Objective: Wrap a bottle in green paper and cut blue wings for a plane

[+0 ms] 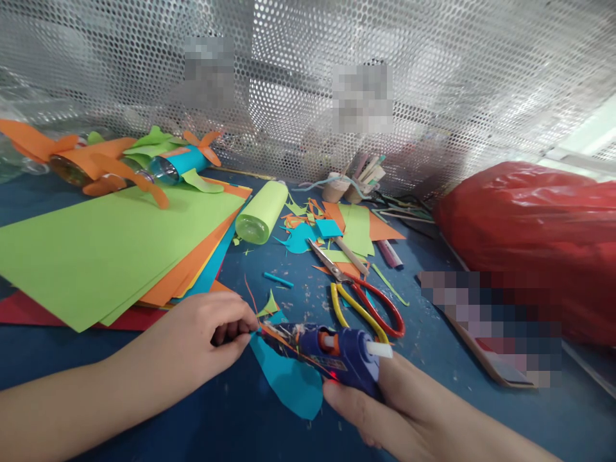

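Note:
My left hand point(216, 330) pinches the narrow tip of a blue paper piece point(291, 378) low in the middle of the view. The paper's rounded end hangs down toward the right. My right hand point(380, 404) is wrapped round a dark blue glue gun point(344, 356), its nozzle pointing left at the pinched tip. A white glue stick point(380, 349) sticks out of the gun's rear, and a red light glows on its side. Scissors point(356, 279) with red and yellow handles lie open just beyond the gun.
Coloured paper sheets point(120, 244) are stacked at left, below paper-wrapped bottles point(180, 163). A green-wrapped bottle point(264, 208) and paper scraps point(298, 237) lie in the middle. Cups of sticks point(337, 187) stand behind. A red bag point(524, 244) and a blurred flat object point(481, 340) are at right.

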`<state>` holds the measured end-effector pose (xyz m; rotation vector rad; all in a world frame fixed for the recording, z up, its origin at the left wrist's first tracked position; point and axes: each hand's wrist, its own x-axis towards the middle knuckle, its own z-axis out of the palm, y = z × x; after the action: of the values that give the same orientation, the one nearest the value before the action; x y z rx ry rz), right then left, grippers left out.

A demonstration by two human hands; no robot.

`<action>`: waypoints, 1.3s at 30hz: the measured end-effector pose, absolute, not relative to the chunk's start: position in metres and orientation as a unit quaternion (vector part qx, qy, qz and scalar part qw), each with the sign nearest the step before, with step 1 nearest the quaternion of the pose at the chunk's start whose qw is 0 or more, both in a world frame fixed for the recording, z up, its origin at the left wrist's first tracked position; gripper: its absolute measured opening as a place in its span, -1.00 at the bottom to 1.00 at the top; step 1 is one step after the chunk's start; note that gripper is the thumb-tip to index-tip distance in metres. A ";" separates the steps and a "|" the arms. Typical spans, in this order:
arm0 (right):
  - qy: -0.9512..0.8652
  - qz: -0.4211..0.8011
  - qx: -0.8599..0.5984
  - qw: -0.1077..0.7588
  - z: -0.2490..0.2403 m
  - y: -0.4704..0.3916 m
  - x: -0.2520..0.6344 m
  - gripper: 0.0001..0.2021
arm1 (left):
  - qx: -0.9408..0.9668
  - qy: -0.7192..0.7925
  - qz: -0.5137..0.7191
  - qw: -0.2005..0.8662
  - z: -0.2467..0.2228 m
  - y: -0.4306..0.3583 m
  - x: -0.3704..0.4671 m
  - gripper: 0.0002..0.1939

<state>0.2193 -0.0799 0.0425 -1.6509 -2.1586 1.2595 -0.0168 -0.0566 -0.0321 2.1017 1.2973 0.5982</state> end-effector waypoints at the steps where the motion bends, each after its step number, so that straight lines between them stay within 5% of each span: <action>1: -0.719 0.421 -0.548 0.076 0.044 -0.079 0.216 -0.80 | 0.790 0.487 0.229 0.294 -0.032 -0.057 -0.017 -0.83; 12: -0.757 0.377 -0.528 0.081 0.022 -0.087 0.250 -0.65 | 0.795 0.484 0.226 0.289 -0.033 -0.054 -0.017 -0.81; 30: -0.741 0.388 -0.540 0.090 0.042 -0.082 0.217 -0.79 | 0.794 0.478 0.254 0.275 -0.035 -0.055 -0.015 -0.85; 39: -0.831 0.246 -0.495 0.056 0.026 -0.083 0.238 -0.68 | 0.794 0.482 0.227 0.293 -0.033 -0.056 -0.017 -0.81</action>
<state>0.2377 -0.0831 0.0255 -1.5028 -2.5232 0.7473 -0.0168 -0.0559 -0.0332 2.1162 1.2830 0.6053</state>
